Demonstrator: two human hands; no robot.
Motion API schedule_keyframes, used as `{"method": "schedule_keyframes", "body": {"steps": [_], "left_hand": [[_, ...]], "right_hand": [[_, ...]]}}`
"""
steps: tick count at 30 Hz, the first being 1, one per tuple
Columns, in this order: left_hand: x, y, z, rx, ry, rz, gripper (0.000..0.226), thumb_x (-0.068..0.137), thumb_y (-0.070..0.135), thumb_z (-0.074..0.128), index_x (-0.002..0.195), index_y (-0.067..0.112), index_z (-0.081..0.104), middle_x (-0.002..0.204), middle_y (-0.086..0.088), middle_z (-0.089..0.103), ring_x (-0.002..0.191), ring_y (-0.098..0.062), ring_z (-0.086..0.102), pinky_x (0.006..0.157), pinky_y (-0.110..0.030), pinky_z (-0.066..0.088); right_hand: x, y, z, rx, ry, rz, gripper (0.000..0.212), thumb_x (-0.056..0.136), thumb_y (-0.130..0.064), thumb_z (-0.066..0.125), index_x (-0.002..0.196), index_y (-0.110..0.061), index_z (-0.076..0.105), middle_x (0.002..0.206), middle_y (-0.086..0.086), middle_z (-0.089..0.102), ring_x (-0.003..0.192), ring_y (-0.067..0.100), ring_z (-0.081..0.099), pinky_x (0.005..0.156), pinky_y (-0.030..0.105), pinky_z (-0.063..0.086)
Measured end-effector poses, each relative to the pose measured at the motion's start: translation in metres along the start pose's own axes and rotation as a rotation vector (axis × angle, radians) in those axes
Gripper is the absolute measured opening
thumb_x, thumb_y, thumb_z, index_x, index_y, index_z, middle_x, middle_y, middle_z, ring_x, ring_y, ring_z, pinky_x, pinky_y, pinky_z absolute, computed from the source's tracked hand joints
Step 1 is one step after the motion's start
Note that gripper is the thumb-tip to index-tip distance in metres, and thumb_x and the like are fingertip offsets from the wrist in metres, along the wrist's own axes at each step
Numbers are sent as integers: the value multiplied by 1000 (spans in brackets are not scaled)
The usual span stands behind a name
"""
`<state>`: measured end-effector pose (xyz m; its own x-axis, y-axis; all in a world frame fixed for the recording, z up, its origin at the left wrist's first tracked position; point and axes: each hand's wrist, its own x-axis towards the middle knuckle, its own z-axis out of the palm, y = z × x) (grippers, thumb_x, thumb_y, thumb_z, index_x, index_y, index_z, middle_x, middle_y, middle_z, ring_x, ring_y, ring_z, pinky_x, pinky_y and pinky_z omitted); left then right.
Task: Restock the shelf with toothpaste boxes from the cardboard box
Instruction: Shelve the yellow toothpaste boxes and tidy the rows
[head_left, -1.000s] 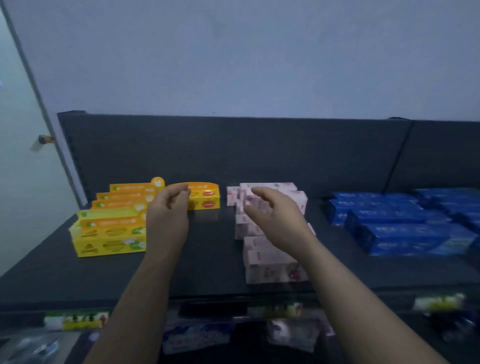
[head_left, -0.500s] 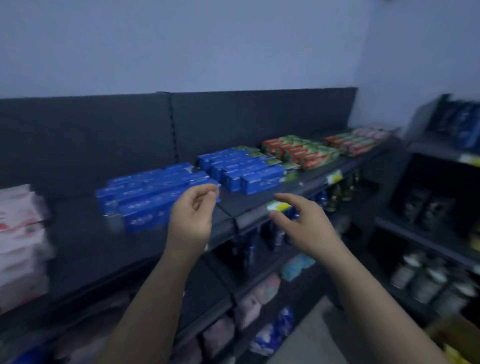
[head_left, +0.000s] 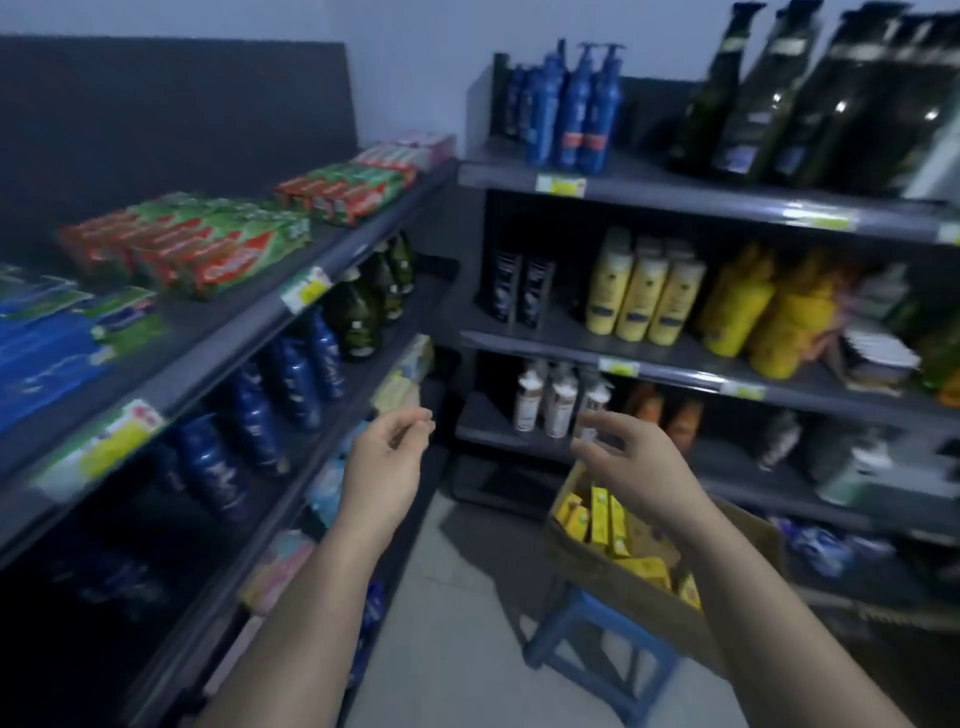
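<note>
Yellow boxes (head_left: 602, 514) upright in carton (head_left: 623, 582) on blue stool (head_left: 597, 644); left hand (head_left: 384, 467), right hand (head_left: 634, 467) above, fingers loosely spread, grasping nothing

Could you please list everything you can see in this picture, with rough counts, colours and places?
red and green boxes: many, left top shelf
blue boxes: several, far left
dark blue bottles: several, left lower shelf
blue pump bottles: about three, top right shelf
yellow bottles: several, right middle shelf
cardboard box: one, brown, on stool
yellow toothpaste boxes: several, inside it
stool: one, blue, floor
left hand: empty
right hand: empty, over the box
</note>
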<state>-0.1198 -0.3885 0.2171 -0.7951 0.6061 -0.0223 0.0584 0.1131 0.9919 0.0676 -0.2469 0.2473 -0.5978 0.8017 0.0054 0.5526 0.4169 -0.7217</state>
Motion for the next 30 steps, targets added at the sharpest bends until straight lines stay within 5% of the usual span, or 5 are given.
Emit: {"method": "schedule_keyframes", "body": {"steps": [5, 13, 19, 25, 30], "left_hand": [[58, -29, 78, 34, -189, -72, 19, 96, 17, 53, 92, 32, 64, 102, 4, 69, 96, -15, 63, 86, -30, 47], [150, -66, 169, 123, -376, -224, 15, 96, 19, 52, 99, 26, 65, 103, 4, 68, 97, -13, 64, 88, -32, 50], [186, -108, 236, 201, -504, -379, 15, 96, 18, 50, 100, 26, 63, 101, 4, 69, 93, -11, 65, 95, -37, 50], [191, -156, 300, 241, -561, -534, 16, 97, 10, 48, 108, 11, 59, 93, -5, 66, 84, -15, 62, 72, -25, 49], [195, -204, 346, 327, -550, -648, 13, 98, 12, 48, 108, 11, 57, 101, -12, 66, 92, -23, 62, 90, -39, 50]], "right_hand": [[31, 69, -25, -16, 104, 204, 36, 90, -31, 64, 122, -16, 64, 120, -1, 64, 106, 18, 62, 87, 33, 50], [93, 150, -35, 1, 166, 529, 36, 93, -29, 60, 128, -19, 59, 98, -4, 64, 73, 3, 58, 46, 7, 36], [113, 214, -23, 75, 180, 702, 36, 92, -23, 60, 127, -11, 61, 116, 6, 66, 93, 16, 61, 60, 20, 41], [134, 288, -8, 91, 113, 770, 35, 92, -24, 61, 124, -10, 63, 120, 9, 65, 90, 13, 56, 69, 23, 40], [158, 355, 10, 145, 25, 801, 34, 92, -23, 60, 123, -10, 64, 126, 7, 63, 108, 19, 60, 78, 24, 44]]}}
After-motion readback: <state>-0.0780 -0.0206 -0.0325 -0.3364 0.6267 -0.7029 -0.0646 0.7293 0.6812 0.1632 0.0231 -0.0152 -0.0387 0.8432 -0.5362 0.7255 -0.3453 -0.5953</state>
